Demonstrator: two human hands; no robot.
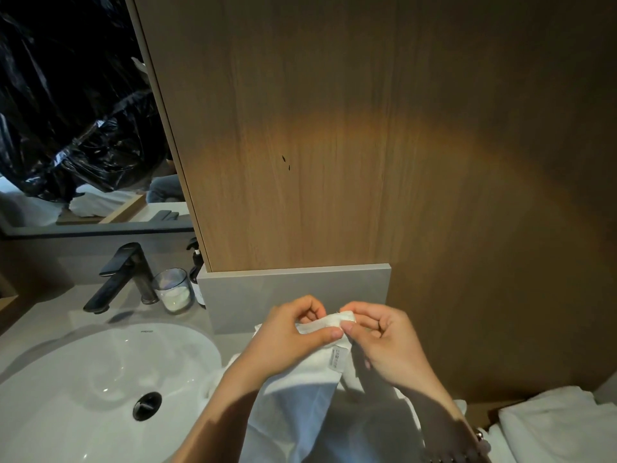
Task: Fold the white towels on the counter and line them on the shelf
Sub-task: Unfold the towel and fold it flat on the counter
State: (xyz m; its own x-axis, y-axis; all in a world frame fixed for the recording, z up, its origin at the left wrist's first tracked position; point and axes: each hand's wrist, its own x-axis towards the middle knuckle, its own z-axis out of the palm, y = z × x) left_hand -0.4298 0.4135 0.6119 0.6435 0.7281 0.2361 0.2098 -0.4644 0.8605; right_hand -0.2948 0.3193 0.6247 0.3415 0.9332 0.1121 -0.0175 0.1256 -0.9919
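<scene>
A white towel [310, 406] hangs from both my hands over the counter, low in the middle of the head view. My left hand [293, 332] pinches its top corner from the left. My right hand [384, 342] pinches the same corner from the right, thumbs almost touching. A small label shows on the towel just below the corner. More white towels [561, 426] lie at the lower right. The lower end of the held towel runs out of view.
A white sink basin [100, 372] with a dark drain lies at the lower left. Behind it stand a black faucet [120, 279], a glass cup [173, 290] and a dark pump bottle [197, 272]. A wooden panel [367, 145] rises straight ahead, a mirror [76, 111] to its left.
</scene>
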